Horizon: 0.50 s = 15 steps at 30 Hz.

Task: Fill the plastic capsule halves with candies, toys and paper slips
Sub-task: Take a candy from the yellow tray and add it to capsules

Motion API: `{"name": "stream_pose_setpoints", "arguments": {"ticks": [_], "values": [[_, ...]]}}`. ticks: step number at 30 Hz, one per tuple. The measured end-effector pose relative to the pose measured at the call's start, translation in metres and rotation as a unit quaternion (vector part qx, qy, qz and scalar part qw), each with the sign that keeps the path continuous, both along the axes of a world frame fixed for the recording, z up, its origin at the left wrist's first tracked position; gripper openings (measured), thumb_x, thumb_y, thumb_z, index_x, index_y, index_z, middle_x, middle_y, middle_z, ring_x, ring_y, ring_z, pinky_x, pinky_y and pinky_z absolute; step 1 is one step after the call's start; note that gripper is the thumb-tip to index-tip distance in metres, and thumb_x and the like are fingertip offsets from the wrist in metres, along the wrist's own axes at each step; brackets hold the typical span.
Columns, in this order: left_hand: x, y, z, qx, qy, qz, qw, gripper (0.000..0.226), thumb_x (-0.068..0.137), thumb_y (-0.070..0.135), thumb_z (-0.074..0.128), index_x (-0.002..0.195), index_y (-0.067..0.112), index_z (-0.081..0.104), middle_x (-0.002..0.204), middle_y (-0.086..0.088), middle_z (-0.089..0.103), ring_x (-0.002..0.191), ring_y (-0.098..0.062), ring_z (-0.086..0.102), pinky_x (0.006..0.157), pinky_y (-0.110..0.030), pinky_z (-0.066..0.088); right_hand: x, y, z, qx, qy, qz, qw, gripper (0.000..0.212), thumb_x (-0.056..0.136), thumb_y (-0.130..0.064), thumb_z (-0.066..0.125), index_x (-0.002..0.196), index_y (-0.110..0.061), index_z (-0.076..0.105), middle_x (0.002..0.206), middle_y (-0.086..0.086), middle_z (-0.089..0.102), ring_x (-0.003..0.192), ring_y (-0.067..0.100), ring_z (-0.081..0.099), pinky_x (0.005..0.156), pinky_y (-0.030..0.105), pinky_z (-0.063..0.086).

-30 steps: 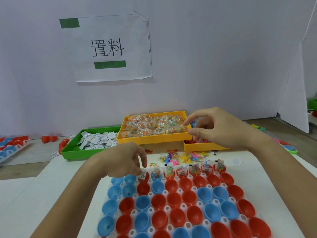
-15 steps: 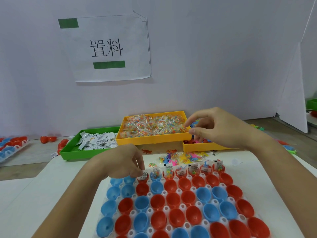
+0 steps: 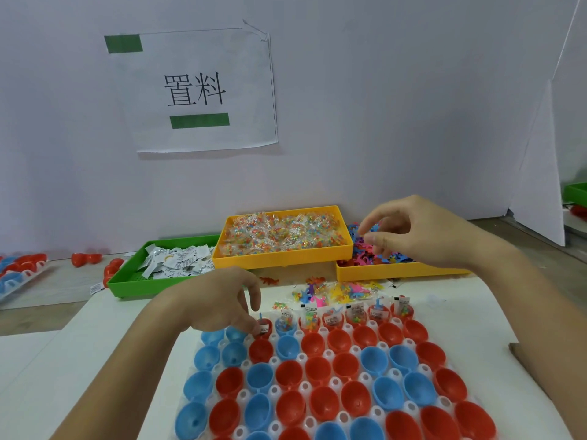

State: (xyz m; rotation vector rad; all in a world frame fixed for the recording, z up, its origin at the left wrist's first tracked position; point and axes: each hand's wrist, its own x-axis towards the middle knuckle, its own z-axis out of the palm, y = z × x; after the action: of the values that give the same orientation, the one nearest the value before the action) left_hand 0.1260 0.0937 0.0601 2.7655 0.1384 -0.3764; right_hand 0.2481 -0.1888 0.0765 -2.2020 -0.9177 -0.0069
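Landmark: clear holder tray (image 3: pixel 317 363) of red and blue capsule halves (image 3: pixel 319 369), on a white board (image 3: pixel 104 338). Behind it, centre: yellow tray (image 3: pixel 282 254) heaped with wrapped candies (image 3: pixel 286 233). Behind-left: green tray (image 3: pixel 127 277) of paper slips (image 3: pixel 178 260). Behind-right: second yellow tray (image 3: pixel 397 269) of coloured toys (image 3: pixel 374 254). Over that tray, right hand (image 3: pixel 422 231), fingers curled, thumb near forefinger; grasp cannot tell. At the holder's far-left corner, left hand (image 3: pixel 219 301) pinching a slip (image 3: pixel 263 328) into a red half. Far row already filled
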Motion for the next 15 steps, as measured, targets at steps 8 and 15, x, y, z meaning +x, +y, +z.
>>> {"name": "stream_pose_setpoints", "arguments": {"ticks": [8,15], "values": [[0.002,0.000,-0.004,-0.005,-0.005,-0.004,1.000,0.026,0.078,0.039,0.081,0.091,0.030,0.061,0.086,0.011,0.068,0.076,-0.005,0.063,0.067,-0.022,0.048,0.027,-0.026,-0.023,-0.158,0.014,-0.121,0.980,0.012,0.092,-0.030,0.070,0.084,-0.024,0.077,0.068,-0.007,0.072,0.061,0.006,0.069,0.051,0.015,0.048],[0.001,0.005,0.000,-0.035,-0.026,0.000,0.999,0.026,0.077,0.043,0.080,0.093,0.032,0.061,0.089,0.009,0.067,0.081,-0.009,0.064,0.071,-0.025,0.053,0.030,-0.022,-0.037,-0.207,0.033,-0.100,0.973,0.020,0.097,-0.031,0.063,0.089,-0.021,0.078,0.082,-0.004,0.075,0.079,0.011,0.068,0.082,0.036,0.057]]}}
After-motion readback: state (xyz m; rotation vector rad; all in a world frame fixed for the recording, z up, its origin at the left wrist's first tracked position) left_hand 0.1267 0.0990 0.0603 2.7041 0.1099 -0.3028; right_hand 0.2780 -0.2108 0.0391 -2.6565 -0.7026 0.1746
